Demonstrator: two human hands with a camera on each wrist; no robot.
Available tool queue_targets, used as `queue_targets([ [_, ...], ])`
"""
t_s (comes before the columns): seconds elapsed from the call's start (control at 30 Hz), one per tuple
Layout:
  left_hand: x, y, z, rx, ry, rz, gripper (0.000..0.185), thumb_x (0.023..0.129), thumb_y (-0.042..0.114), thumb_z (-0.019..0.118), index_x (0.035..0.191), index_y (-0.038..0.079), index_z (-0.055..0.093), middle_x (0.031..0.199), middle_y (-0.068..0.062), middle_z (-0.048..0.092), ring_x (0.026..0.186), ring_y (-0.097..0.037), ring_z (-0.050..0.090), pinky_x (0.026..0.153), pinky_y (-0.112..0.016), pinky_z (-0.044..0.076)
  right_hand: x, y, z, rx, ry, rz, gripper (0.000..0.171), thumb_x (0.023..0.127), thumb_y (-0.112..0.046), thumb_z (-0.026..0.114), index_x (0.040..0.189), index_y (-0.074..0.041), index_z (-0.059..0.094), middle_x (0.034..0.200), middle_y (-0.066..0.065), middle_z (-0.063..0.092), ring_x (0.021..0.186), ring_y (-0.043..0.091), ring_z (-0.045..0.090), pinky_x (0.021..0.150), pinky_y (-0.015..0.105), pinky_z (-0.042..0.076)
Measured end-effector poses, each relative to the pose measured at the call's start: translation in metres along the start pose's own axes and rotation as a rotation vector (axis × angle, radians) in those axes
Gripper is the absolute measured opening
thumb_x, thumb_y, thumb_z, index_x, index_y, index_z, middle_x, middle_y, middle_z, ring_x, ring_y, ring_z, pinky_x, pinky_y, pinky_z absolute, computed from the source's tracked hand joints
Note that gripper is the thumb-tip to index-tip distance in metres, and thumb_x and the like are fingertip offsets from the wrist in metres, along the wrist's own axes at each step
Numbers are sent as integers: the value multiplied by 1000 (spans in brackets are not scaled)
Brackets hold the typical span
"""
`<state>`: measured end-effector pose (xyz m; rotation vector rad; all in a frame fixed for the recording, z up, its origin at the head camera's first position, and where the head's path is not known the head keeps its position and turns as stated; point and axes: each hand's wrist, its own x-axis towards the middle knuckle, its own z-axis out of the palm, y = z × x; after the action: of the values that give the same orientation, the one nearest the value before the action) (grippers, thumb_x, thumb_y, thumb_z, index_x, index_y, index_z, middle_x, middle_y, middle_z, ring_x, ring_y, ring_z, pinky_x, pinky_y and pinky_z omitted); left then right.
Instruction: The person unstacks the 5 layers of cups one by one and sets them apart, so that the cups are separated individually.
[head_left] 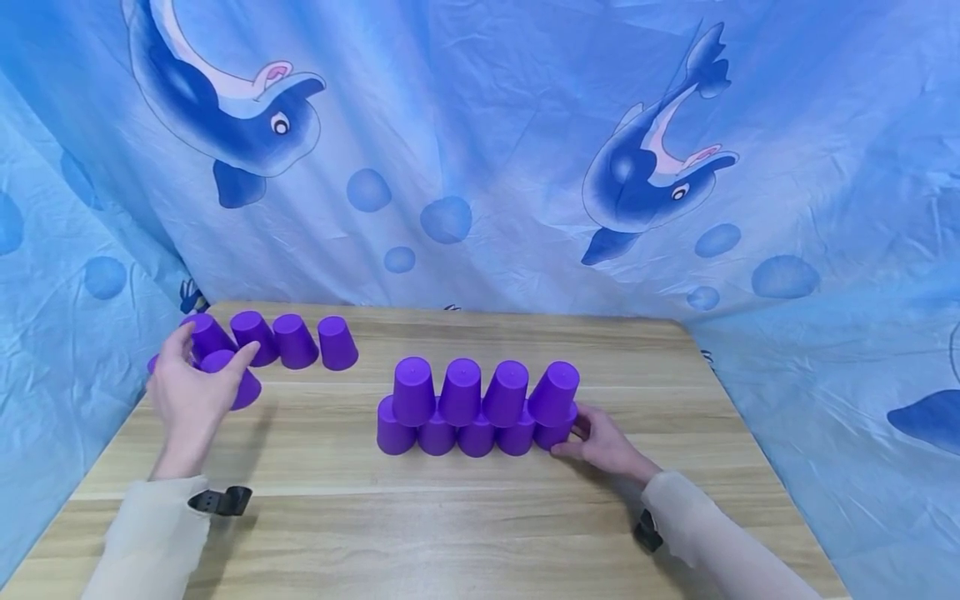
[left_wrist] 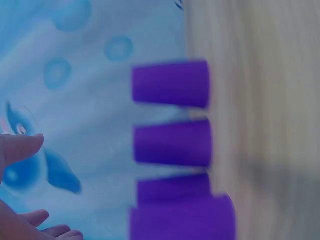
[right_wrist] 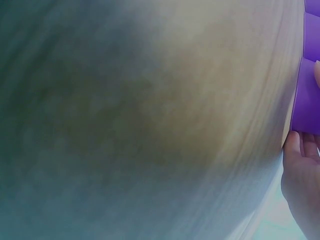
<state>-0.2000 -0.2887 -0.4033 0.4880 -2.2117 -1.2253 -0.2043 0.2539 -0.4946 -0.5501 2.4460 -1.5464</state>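
A purple cup sits upside down near the left edge of the wooden table, and the left hand is over it, thumb and forefinger curled round its top. Just behind that cup stands a row of loose cups, also upside down, side by side along the table's back left part.

To the right of that row, near the middle of the table, is a stack of cups: five on the table and four resting on top of them, the rightmost upper one tilted. The right hand lies on the table at the stack's right end, its fingers touching the end cup of the lower row; whether they grip it cannot be told.

A blue dolphin cloth hangs behind the table.
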Motion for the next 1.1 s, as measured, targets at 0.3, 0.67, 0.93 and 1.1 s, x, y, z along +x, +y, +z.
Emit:
queue_targets([
  [0.3, -41, 48, 17, -164, -269, 83, 89, 76, 33, 82, 147, 8, 36, 144, -20, 38, 130, -34, 39, 107, -41, 33, -7, -32, 1, 8, -22, -19, 59, 73, 8, 77, 127, 4, 53, 122, 16, 59, 116, 33, 54, 101, 46, 40],
  [0.67, -85, 66, 53, -332, -519, 237, 83, 73, 16, 85, 141, 1, 40, 140, -18, 45, 128, -34, 42, 105, -41, 35, -7, -35, 0, 26, -23, -15, 59, 73, 8, 77, 126, 4, 53, 123, 16, 59, 118, 34, 52, 102, 48, 38],
  [0.93, -107, 91, 64, -369, -619, 229, 78, 73, 12, 85, 136, -8, 44, 137, -22, 47, 125, -37, 45, 105, -42, 36, -7, -34, 1, 15, -17, -13, 59, 72, 8, 78, 126, 3, 54, 122, 15, 59, 117, 32, 54, 102, 46, 39],
  [1.1, -112, 88, 77, -361, -616, 265, 78, 71, 16, 87, 134, -7, 47, 130, -22, 54, 120, -33, 51, 102, -42, 40, -6, -34, 1, 21, -19, -22, 59, 72, 9, 77, 126, 3, 53, 122, 15, 59, 117, 32, 54, 102, 46, 39],
])
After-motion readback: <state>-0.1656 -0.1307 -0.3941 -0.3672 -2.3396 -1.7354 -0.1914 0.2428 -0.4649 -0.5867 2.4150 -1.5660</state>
